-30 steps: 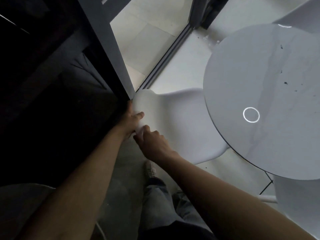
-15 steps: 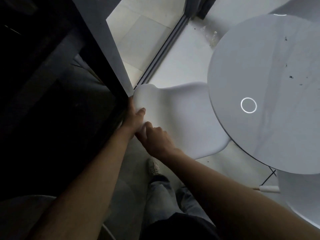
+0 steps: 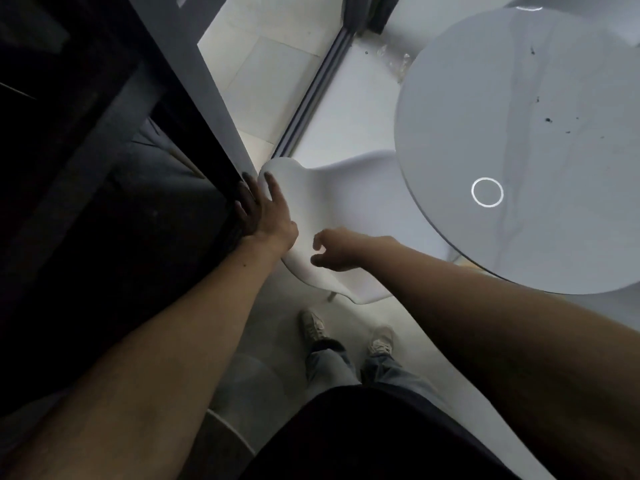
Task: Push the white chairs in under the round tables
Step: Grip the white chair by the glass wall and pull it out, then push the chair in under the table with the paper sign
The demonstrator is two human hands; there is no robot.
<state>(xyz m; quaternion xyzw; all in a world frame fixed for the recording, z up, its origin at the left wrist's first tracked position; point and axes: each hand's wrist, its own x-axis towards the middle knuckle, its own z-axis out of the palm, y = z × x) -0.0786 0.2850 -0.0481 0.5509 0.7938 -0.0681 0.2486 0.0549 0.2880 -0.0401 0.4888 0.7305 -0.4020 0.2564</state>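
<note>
A white chair (image 3: 349, 202) stands with its seat partly under the round grey table (image 3: 540, 91); its curved back faces me. My left hand (image 3: 266, 213) lies against the back's left edge, fingers straight and spread, thumb on the white shell, squeezed beside a dark frame. Just above the lower part of the back hovers my right hand (image 3: 332, 249), with its fingers loosely curled, apart, and nothing in them. A lit ring reflects on the tabletop.
A dark door frame (image 3: 194, 98) rises at the left, touching the chair's corner. A floor track (image 3: 311, 95) runs away toward the top. My shoes (image 3: 313, 327) stand just behind the chair. Part of another white chair (image 3: 530, 3) shows beyond the table.
Both hands gripped the chair back's corner before. My right hand has come off and moved right; the left has opened flat. The chair sits further under the table.
</note>
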